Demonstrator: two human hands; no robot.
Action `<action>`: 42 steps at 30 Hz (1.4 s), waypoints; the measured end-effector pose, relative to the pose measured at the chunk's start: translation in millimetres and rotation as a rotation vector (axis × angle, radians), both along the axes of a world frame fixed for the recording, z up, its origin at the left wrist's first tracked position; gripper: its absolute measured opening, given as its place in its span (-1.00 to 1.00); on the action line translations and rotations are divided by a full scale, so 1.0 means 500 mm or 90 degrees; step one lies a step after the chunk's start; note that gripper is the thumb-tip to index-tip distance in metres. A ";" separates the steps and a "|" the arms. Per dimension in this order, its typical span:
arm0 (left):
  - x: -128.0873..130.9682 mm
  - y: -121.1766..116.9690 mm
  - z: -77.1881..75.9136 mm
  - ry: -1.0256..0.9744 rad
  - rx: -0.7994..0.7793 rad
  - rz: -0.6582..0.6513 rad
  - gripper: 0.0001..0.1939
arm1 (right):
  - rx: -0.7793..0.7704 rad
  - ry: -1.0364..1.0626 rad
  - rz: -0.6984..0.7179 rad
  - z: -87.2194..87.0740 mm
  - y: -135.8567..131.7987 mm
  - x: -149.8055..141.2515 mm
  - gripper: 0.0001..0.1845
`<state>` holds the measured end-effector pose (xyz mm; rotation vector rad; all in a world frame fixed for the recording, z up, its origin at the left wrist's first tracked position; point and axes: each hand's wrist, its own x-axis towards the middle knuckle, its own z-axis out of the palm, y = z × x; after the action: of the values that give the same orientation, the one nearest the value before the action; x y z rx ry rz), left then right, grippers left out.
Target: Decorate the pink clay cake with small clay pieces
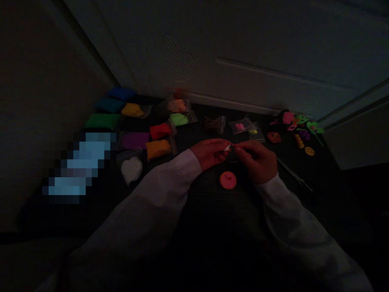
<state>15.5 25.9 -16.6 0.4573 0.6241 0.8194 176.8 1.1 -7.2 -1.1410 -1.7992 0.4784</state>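
Observation:
The scene is dim. My left hand (pixel 211 153) and my right hand (pixel 257 160) meet above a dark ribbed mat (pixel 212 202), both in white sleeves. Their fingertips pinch a small white bit of clay (pixel 227 148) between them. A thin stick seems to run from my right fingers, though I cannot be sure. Just below the hands a round pink-red clay disc (pixel 227 180) lies on the mat.
Bags of coloured clay lie at the left: orange (pixel 158 149), red (pixel 160 130), purple (pixel 134 140), green (pixel 102 121), yellow (pixel 133 110), white (pixel 131 169). Small finished clay figures (pixel 299 125) sit at the right by a white panelled door (pixel 243 61). A thin tool (pixel 293 174) lies right of my right hand.

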 end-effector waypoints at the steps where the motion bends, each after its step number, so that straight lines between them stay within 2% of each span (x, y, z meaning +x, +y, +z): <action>1: 0.001 0.000 0.000 0.008 0.002 0.001 -0.90 | -0.011 0.014 0.005 0.001 -0.001 -0.001 -0.90; 8: 0.001 -0.004 -0.001 0.041 0.010 -0.017 -0.94 | -0.057 0.032 0.023 0.004 -0.003 -0.003 -0.90; 18: 0.001 -0.002 -0.005 0.044 0.022 -0.019 -0.94 | -0.045 -0.017 0.034 0.003 -0.006 -0.005 -0.92; 25: -0.002 0.000 -0.004 0.044 0.031 0.000 -0.94 | -0.098 0.108 0.015 -0.006 0.002 0.003 -0.92; 27: -0.003 0.000 -0.004 0.043 0.034 -0.011 -0.93 | -0.076 0.097 -0.009 -0.006 0.005 0.005 -0.91; 30: -0.001 -0.002 -0.003 0.046 0.031 -0.022 -0.91 | 0.002 0.004 -0.039 -0.004 0.007 0.005 -0.90; 35: 0.002 -0.004 0.000 0.048 0.016 -0.013 -0.88 | 0.109 -0.129 -0.024 -0.003 0.006 0.006 -0.87; 42: 0.002 -0.003 0.002 0.029 0.005 -0.015 -0.84 | 0.157 -0.145 -0.011 -0.012 0.010 0.012 -0.86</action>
<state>16.4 24.6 -15.8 0.4907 0.6561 0.7919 183.0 6.0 -13.0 -1.0697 -1.9794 0.1127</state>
